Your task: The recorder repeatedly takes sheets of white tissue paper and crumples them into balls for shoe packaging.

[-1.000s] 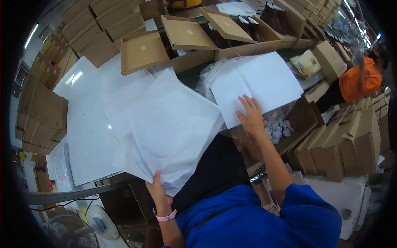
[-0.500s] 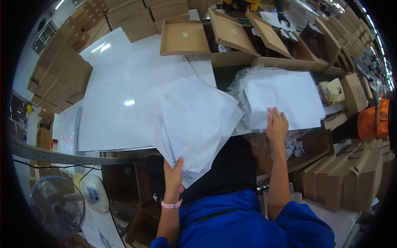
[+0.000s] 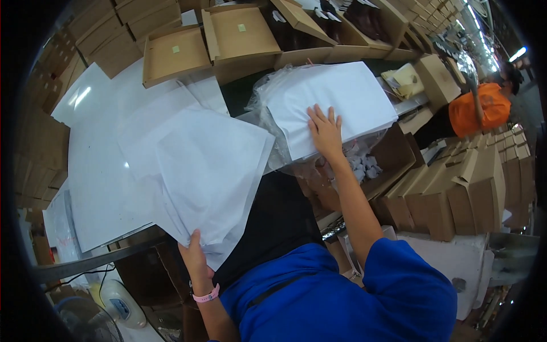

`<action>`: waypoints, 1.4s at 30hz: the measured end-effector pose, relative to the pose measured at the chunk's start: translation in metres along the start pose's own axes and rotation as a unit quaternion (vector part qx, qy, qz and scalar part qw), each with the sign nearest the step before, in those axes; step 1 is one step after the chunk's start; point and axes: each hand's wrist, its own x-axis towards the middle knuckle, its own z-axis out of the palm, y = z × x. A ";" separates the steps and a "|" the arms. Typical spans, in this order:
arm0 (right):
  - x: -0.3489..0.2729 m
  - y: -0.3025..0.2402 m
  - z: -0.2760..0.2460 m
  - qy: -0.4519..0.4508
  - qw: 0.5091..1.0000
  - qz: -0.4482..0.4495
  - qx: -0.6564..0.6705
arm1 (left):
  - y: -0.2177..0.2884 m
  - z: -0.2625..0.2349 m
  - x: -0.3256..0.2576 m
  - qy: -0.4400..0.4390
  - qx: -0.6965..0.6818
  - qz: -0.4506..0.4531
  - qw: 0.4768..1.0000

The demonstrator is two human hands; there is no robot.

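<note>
My left hand (image 3: 196, 259) is closed on the near edge of several thin white paper sheets (image 3: 213, 171), thumb on top. These sheets fan out, creased, over the near right part of the white table (image 3: 94, 159). To their right lies a thick stack of white paper (image 3: 356, 94), with clear plastic wrapping (image 3: 263, 97) bunched at its left side. My right hand (image 3: 326, 137) rests open on that stack near its front edge, fingers spread and pointing away from me. The sheet ends inside my left palm are hidden.
Open cardboard boxes (image 3: 240, 34), some with dark shoes, line the back. An open carton (image 3: 393, 157) with crumpled paper stands below the stack. Brown boxes (image 3: 444, 196) stand at the right, near a person in orange (image 3: 481, 111). A fan (image 3: 85, 319) is lower left.
The view has swung to the right, so the table and boxes appear farther left. My right hand has slid farther onto the paper stack. My left hand keeps its hold on the sheets.
</note>
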 end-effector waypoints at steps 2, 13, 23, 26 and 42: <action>0.001 0.003 -0.007 0.000 1.000 0.015 0.005 | 0.003 0.003 -0.001 0.001 0.005 -0.001 1.000; -0.009 -0.012 -0.039 0.102 0.994 0.028 -0.019 | 0.000 0.011 0.000 -0.023 0.000 -0.015 1.000; 0.003 -0.078 -0.108 0.216 0.949 0.055 0.222 | 0.007 0.021 -0.009 -0.079 0.046 0.022 0.996; -0.031 -0.139 -0.110 0.214 0.942 -0.047 0.255 | 0.011 0.031 -0.016 -0.074 0.033 0.040 0.996; -0.176 -0.252 -0.054 -0.304 0.777 -0.276 0.478 | -0.015 0.007 -0.007 -0.176 -0.220 -0.017 0.959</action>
